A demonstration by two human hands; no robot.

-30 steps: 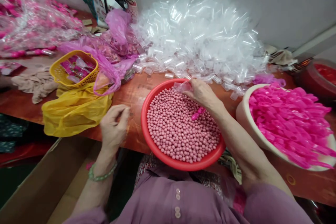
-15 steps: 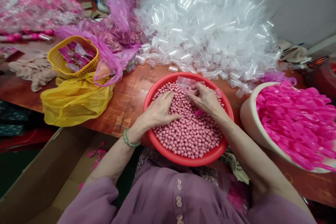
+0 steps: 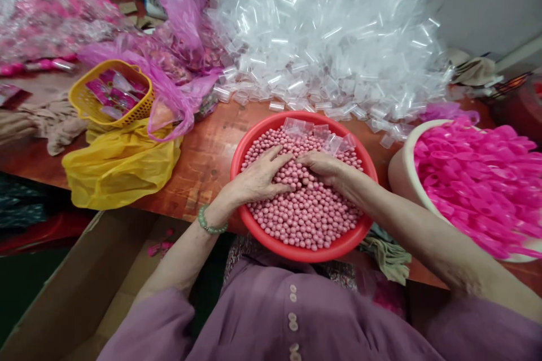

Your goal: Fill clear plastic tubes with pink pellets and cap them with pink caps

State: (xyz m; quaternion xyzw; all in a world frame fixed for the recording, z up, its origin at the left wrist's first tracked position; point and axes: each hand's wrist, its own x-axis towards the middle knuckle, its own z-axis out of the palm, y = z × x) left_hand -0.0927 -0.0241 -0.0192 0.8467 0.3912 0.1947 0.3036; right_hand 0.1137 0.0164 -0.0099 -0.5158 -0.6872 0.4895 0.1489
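A red basin (image 3: 369,177) holds a mass of small pink balls (image 3: 302,225). My left hand (image 3: 263,177), with a green bead bracelet (image 3: 208,221) at the wrist, lies open on the balls at the basin's left side, fingers spread. From the right, my right hand (image 3: 324,166) reaches into the middle of the balls. Its visible fingers are stretched out toward the left hand; the undersides and some fingertips are hidden among the balls. Several clear plastic tubes (image 3: 297,127) lie on the balls by the basin's far rim.
A heap of clear tubes (image 3: 330,39) rises behind the basin. To the right stands a white tub (image 3: 404,166) of bright pink plastic pieces (image 3: 478,186). Leftward are a yellow basket (image 3: 144,104), a yellow bag (image 3: 122,163) and another person's hand (image 3: 14,124). Below is a cardboard box (image 3: 63,282).
My right hand has moved down and toward the near side, from beside the clear tubes into the balls. A pink piece under it no longer shows. My left hand has barely moved.
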